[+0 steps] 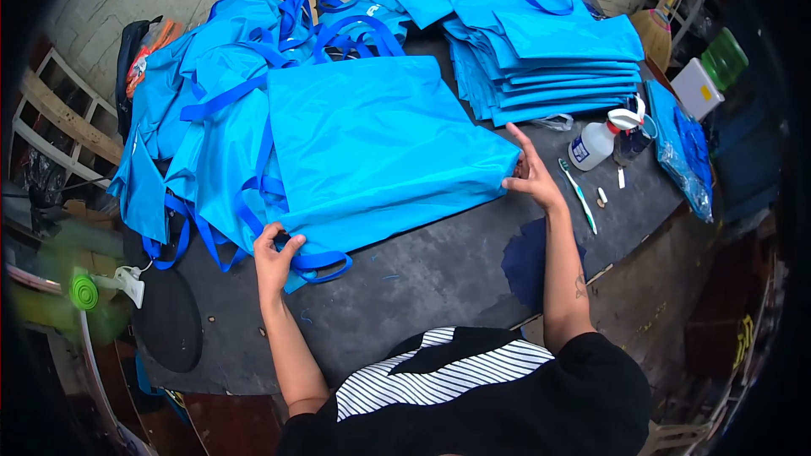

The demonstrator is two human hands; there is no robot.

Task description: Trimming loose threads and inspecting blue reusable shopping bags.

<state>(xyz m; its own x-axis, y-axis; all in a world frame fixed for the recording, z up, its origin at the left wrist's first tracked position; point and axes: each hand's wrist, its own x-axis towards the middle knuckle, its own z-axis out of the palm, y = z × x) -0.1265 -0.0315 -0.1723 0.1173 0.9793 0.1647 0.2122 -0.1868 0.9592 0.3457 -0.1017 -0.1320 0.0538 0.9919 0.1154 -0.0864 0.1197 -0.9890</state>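
A light-blue tote bag [372, 131] lies flat across the middle of the dark table, its near side creased into a fold. At its near left corner my left hand [275, 260] pinches the edge between thumb and fingers. My right hand [539, 179] holds the right corner, thumb on the fabric and index finger stretched out; some of its other fingers are hidden by the bag. A darker blue strap [325, 263] loops out from under the near edge, beside my left hand.
Loose light-blue bags [215, 93] heap up at the left, and a stack of folded bags [557, 76] stands at the back right. A spray bottle [593, 145], a toothbrush [579, 194] and plastic-wrapped bags [680, 152] lie rightward. A small green fan [84, 291] is at the left edge.
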